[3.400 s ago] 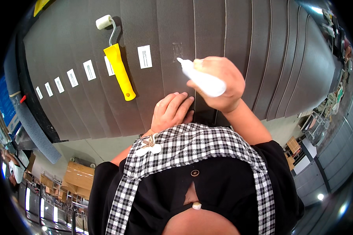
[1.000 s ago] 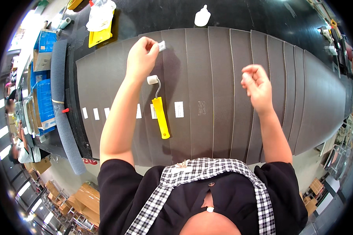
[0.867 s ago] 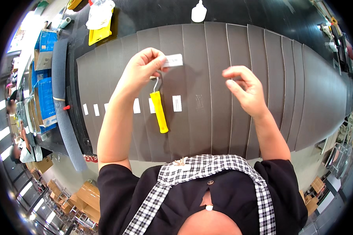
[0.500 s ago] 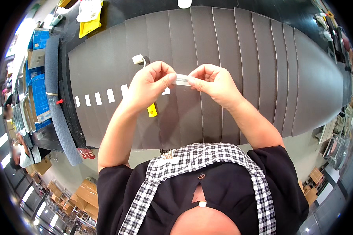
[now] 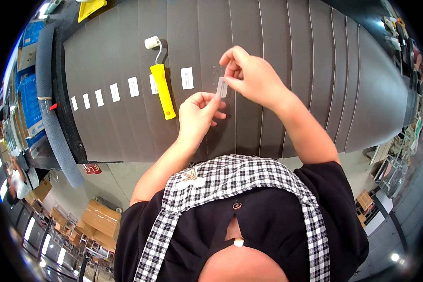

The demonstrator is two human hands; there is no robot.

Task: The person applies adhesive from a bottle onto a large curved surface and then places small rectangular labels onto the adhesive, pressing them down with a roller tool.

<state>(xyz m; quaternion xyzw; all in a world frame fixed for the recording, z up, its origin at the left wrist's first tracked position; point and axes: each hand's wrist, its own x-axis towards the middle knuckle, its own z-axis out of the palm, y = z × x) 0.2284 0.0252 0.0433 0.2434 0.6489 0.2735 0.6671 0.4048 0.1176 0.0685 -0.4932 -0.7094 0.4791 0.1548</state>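
My left hand [image 5: 198,114] pinches the lower end of a narrow, pale, partly see-through label [image 5: 222,88] between thumb and forefinger. At the label's upper end is my right hand [image 5: 254,77], thumb against its edge and fingers curled. Whether those fingertips also grip a film is too small to tell. Both hands are above dark grey-brown sheets [image 5: 277,117], fanned out in overlapping layers. White labels [image 5: 187,78] sit in a row on several sheets. Left of my hands lies a small roller [image 5: 163,91] with yellow handle and white head, partly covering one label.
A rolled grey mat [image 5: 50,103] stands along the table's left end, beside blue boxes [image 5: 29,101]. A yellow tray [image 5: 90,8] is at the far left. Cardboard boxes [image 5: 98,221] stand on the floor at lower left. Near the left edge, another person [image 5: 23,176] is partly visible.
My left hand has come down toward me, uncovering the roller and labels. The label has turned from crosswise to nearly upright. My right hand now bends over its upper end. The whole view has shifted.
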